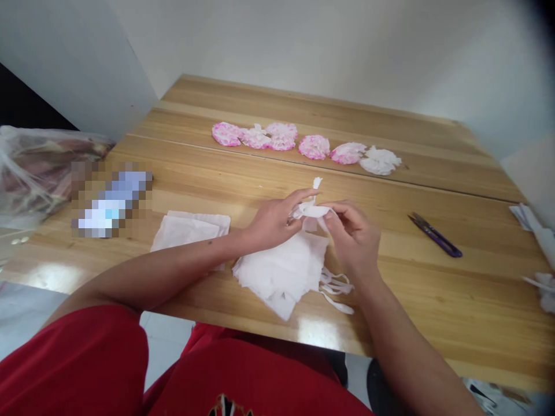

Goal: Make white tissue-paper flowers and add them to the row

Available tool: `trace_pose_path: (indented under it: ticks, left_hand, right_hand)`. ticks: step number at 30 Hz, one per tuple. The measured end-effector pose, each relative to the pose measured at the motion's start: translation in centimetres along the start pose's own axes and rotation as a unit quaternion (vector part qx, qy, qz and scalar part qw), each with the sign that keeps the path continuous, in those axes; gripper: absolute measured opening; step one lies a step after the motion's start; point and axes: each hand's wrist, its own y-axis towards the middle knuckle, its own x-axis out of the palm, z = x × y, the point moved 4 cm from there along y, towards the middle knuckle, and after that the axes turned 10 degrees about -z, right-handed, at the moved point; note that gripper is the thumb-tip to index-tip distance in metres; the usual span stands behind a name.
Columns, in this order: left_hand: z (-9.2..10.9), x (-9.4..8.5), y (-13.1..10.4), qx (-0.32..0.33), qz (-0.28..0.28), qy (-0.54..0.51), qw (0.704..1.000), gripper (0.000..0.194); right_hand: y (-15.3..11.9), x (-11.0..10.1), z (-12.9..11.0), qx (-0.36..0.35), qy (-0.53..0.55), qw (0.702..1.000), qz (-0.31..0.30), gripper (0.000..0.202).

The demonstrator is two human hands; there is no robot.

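Observation:
Between my two hands is a white tissue-paper flower [313,209], partly hidden by the fingers, with a thin twisted end sticking up. My left hand [277,222] grips its left side, fingers curled around it. On the other side, my right hand [358,234] pinches a fold of the paper between thumb and fingers. Just below the hands lies a stack of white tissue paper [281,271], with thin white paper strips [338,286] at its right edge. Another pile of white tissue sheets [186,231] is partly covered by my left forearm.
Across the back of the wooden table [208,185] runs a row of pink-edged paper flowers [314,147], with a white paper flower [380,160] at its right end. Purple-handled thread snips [436,235] lie at right. A blurred-out phone-like object [113,203] and a plastic bag [39,173] are at left.

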Motion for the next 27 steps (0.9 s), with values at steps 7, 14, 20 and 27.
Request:
trace_pose_path:
  ticks: [7,14,20,27]
  left_hand:
    - [-0.1,-0.5,0.3,0.045,-0.006,-0.151,0.987,0.051]
    - [-0.7,-0.5,0.3,0.043,0.021,-0.129,0.99,0.047]
    - [0.4,0.1,-0.3,0.025,0.011,0.087,0.996,0.059]
    - [0.3,0.1,-0.2,0.025,0.02,0.078,0.996,0.061]
  right_hand:
    - [-0.1,0.1,0.7,0.04,0.048,0.998,-0.013,0.012]
    - [-0.2,0.3,1.1,0.048,0.03,0.998,-0.017,0.014]
    - [-0.1,0.6,-0.9,-0.095,-0.163,0.982,-0.007,0.024]
    - [-0.2,0.2,0.3,0.021,0.004,1.0,0.022,0.011]
